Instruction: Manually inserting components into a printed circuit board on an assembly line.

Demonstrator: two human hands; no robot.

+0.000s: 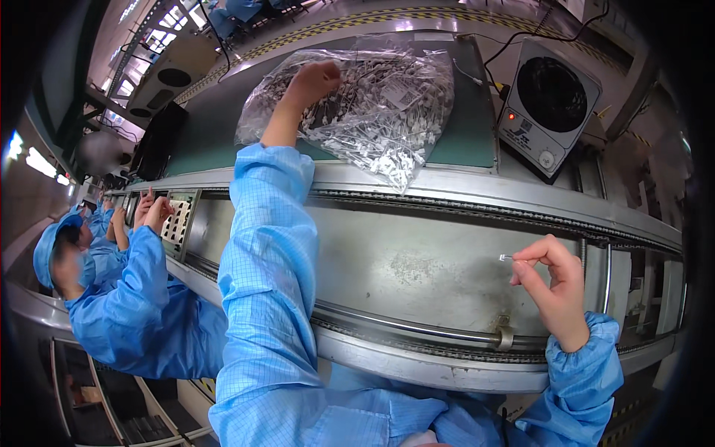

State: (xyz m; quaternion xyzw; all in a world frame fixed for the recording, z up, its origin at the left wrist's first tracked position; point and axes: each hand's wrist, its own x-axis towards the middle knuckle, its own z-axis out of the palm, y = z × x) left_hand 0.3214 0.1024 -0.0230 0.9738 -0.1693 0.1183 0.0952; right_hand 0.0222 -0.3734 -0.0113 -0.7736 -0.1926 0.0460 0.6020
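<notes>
A clear plastic bag (439, 89) lies on the green mat, full of many small parts with white plastic ends and thin leads. My left hand (316, 83) reaches over the bag's left part, its fingers curled in; what they hold, if anything, is hidden. Above the metal conveyor bed, my right hand (553, 287) pinches a small whitish connector-like piece (506, 258) between thumb and index finger. That piece points left, apart from the bed below it.
The green mat (212, 130) covers the far bench. A conveyor line (402, 261) with chain rails and a metal rod runs across. A boxy fan unit (550, 104) with a red light stands at the right. Co-workers in blue (141, 313) sit at the left beside a white slotted tray (177, 222).
</notes>
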